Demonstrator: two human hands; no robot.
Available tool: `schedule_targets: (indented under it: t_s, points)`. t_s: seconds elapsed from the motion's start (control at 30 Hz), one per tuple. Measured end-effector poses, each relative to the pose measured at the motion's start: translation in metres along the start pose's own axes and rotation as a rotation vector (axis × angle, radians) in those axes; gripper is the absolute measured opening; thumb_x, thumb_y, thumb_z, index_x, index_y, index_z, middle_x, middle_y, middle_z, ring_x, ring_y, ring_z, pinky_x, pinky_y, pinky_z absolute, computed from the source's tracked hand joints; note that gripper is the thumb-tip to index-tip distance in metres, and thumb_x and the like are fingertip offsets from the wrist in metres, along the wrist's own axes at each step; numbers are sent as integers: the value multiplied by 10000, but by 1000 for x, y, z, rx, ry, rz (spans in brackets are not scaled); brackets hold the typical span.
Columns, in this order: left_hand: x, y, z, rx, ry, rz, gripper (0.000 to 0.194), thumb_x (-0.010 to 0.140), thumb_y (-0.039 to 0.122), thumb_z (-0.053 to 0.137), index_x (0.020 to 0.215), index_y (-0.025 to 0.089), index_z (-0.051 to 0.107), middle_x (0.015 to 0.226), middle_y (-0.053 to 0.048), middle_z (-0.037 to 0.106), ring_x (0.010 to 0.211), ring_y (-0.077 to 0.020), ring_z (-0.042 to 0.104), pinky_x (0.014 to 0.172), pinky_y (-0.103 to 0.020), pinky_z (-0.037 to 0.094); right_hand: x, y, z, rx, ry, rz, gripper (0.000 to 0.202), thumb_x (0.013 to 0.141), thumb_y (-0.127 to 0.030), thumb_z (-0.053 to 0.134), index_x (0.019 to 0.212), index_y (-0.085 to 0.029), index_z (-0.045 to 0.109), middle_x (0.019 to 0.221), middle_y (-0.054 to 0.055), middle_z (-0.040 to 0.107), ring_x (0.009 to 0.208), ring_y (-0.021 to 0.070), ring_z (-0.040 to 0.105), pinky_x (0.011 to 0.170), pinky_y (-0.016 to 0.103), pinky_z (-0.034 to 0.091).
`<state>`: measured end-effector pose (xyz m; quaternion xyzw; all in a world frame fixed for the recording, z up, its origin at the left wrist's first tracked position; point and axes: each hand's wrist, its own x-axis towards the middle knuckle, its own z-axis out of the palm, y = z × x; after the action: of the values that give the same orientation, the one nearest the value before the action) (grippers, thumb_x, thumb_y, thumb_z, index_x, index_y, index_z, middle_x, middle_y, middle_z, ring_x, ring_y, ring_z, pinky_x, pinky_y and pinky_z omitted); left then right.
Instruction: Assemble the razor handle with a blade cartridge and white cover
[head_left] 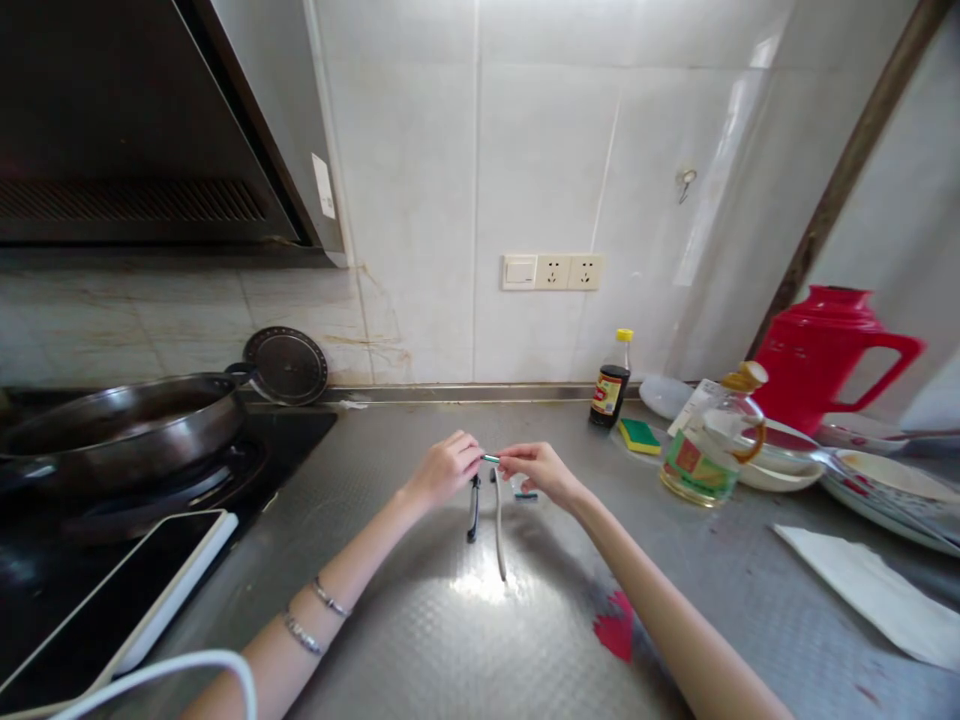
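Observation:
Above the middle of the metal counter (390, 620), my left hand (448, 468) and my right hand (541, 472) meet fingertip to fingertip. Pinched between them is a small teal strip-shaped piece (490, 458), which resembles a razor head; its ends are hidden by my fingers. Just below my left hand lies a slim black handle (473, 512). A longer grey handle (499, 530) with a dark top rests beside it, slightly curved. Close under my right fingers is another small teal-and-dark piece (526, 495), lying flat.
At left, a large pan (150, 425) sits on the black stove (300, 445), near a white-edged device (150, 580). Toward the right are a soy sauce bottle (610, 385), sponge (639, 436), oil jug (705, 455), red thermos (817, 355), dishes and a white paper (877, 590).

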<state>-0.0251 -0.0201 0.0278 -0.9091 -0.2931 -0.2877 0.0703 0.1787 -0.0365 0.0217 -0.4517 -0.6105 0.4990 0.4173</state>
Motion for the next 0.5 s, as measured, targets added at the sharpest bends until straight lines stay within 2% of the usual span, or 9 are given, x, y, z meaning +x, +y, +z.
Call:
schedule_targets:
  t_s: [0.17,0.3,0.5]
  points:
    - [1,-5,10,-237,36,-198,161,821,256,557,878,168,679,847,-56,644,825,-160,551,754,-277,431,3,4,-6,-69,42,-48,321,696,-336,613,914,-114,693,769,69,675,680,145,622,374,146,424]
    - [3,-3,18,-420,-14,-363,176,792,271,575,812,156,707,780,-48,668,717,-141,565,679,-255,427,4,6,-8,-114,35,-56,338,709,-331,607,944,-108,700,707,57,668,658,136,611,377,144,441]
    - [4,-2,28,-723,-8,-617,234,725,308,602,782,110,713,727,-65,695,660,-151,587,618,-255,437,4,7,-7,-151,37,-65,344,710,-333,612,946,-102,706,653,45,660,627,131,604,380,150,455]
